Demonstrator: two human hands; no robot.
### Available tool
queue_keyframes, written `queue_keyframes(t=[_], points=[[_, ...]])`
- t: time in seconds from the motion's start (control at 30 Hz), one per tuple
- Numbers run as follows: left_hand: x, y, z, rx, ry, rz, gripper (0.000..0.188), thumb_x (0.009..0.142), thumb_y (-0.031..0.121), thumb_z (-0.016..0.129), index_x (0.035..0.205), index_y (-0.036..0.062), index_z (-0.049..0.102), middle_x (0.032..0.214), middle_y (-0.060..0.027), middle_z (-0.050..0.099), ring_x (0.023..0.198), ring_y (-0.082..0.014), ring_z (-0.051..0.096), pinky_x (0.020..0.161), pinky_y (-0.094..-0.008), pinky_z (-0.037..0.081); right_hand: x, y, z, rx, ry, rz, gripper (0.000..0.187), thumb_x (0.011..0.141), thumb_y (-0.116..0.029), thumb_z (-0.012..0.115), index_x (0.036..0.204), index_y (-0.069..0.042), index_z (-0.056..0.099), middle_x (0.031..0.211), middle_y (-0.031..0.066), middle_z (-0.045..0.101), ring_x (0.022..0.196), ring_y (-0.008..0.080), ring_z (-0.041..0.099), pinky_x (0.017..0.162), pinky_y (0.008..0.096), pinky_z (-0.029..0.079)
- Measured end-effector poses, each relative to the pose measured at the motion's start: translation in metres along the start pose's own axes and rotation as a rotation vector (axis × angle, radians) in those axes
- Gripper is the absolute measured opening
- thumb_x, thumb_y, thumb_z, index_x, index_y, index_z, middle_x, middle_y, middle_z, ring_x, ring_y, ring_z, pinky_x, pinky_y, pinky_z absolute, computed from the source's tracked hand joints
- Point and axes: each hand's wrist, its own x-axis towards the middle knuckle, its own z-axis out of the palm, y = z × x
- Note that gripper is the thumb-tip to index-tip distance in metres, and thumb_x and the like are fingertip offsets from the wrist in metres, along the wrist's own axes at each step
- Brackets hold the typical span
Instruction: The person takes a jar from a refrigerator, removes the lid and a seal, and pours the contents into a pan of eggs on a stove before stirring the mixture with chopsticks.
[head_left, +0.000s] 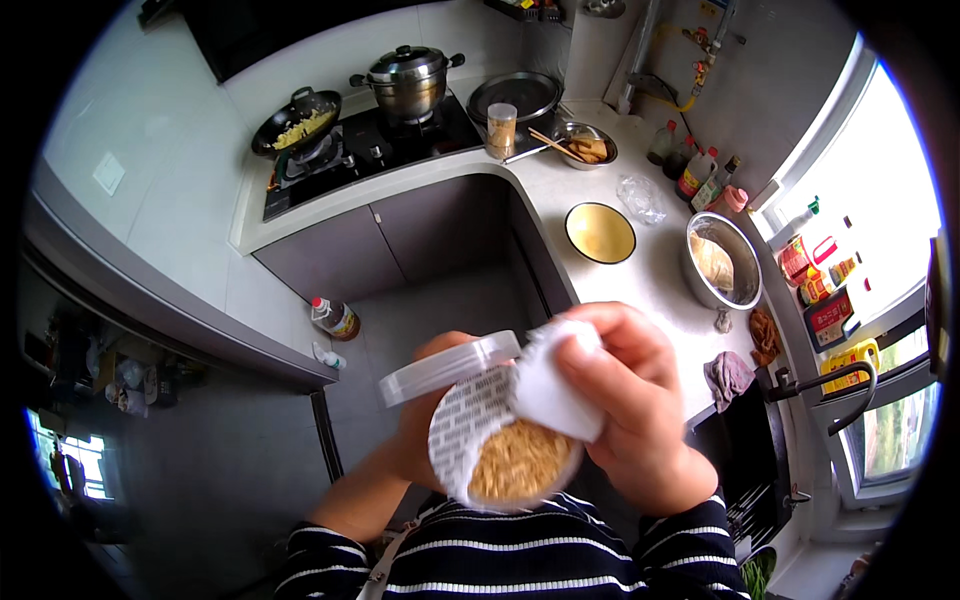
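Close in front of me, my left hand (412, 438) is wrapped round a round plastic jar (577, 462), its mouth tipped toward me. Tan flakes (520, 462) show inside. A clear plastic lid (450, 368) stands on edge at the jar's far side, against the left fingers; whether it is hinged or held, I cannot tell. My right hand (640, 405) pinches a white foil or paper seal (556, 384) between thumb and fingers. The seal is peeled back from part of the mouth, and its printed underside still covers the upper left.
Along the counter are a yellow bowl (600, 233), a steel bowl (700, 270), another flake jar (501, 128), a bowl with chopsticks (592, 150) and several bottles (693, 172). A wok (296, 122) and a lidded pot (407, 88) sit on the stove. A bottle (335, 318) stands on the floor.
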Motion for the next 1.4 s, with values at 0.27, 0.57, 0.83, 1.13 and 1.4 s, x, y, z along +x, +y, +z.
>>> queue_keyframes(t=[0.27, 0.57, 0.83, 1.13, 1.4], points=[[0.060, 0.071, 0.051, -0.236, -0.102, -0.089, 0.026, 0.100, 0.021, 0.048, 0.121, 0.0056, 0.046, 0.114, -0.0299, 0.058, 0.106, -0.0361, 0.061, 0.092, -0.0486, 0.050, 0.022, -0.047, -0.004, -0.140, -0.299, -0.505, 0.019, 0.090, -0.022, 0.071, 0.102, -0.013, 0.059, 0.077, 0.0033, 0.059, 0.060, 0.0121, 0.045, 0.053, 0.0243, 0.036], [0.080, 0.046, 0.053, 0.100, -0.212, 0.254, 0.049, 0.087, 0.024, 0.060, 0.127, 0.0019, 0.042, 0.122, -0.0295, 0.056, 0.115, -0.0394, 0.057, 0.100, -0.0526, 0.046, 0.023, -0.088, -0.052, -0.279, -0.433, -0.319, 0.032, 0.092, -0.033, 0.066, 0.119, -0.017, 0.061, 0.092, 0.0086, 0.067, 0.067, 0.0115, 0.040, 0.058, 0.0253, 0.036], [0.102, 0.007, 0.014, 0.665, -0.260, 0.595, 0.099, 0.059, 0.031, 0.091, 0.137, -0.0037, 0.041, 0.130, -0.0193, 0.054, 0.119, -0.0303, 0.055, 0.104, -0.0444, 0.042, 0.054, -0.081, -0.046, -0.594, -0.197, -0.461, 0.025, 0.090, -0.016, 0.070, 0.110, -0.001, 0.066, 0.093, 0.0096, 0.070, 0.080, 0.0113, 0.059, 0.072, 0.0244, 0.048], [0.095, -0.044, -0.061, 0.690, 0.153, 0.348, 0.107, 0.055, 0.029, 0.091, 0.142, 0.0037, 0.034, 0.131, -0.0191, 0.050, 0.121, -0.0365, 0.050, 0.104, -0.0485, 0.037, 0.129, 0.006, -0.054, -1.535, 0.012, -0.845, 0.026, 0.076, -0.010, 0.076, 0.099, -0.006, 0.064, 0.085, 0.0098, 0.060, 0.070, 0.0285, 0.062, 0.061, 0.0359, 0.051], [0.078, -0.022, -0.125, 0.725, 0.302, 0.418, 0.103, 0.057, 0.023, 0.090, 0.141, 0.0025, 0.034, 0.129, -0.0179, 0.050, 0.119, -0.0351, 0.051, 0.102, -0.0456, 0.040, 0.157, 0.065, -0.018, -1.434, -0.298, -0.842, 0.015, 0.076, -0.008, 0.078, 0.083, -0.004, 0.065, 0.077, 0.0094, 0.068, 0.070, 0.0273, 0.068, 0.062, 0.0348, 0.055]])
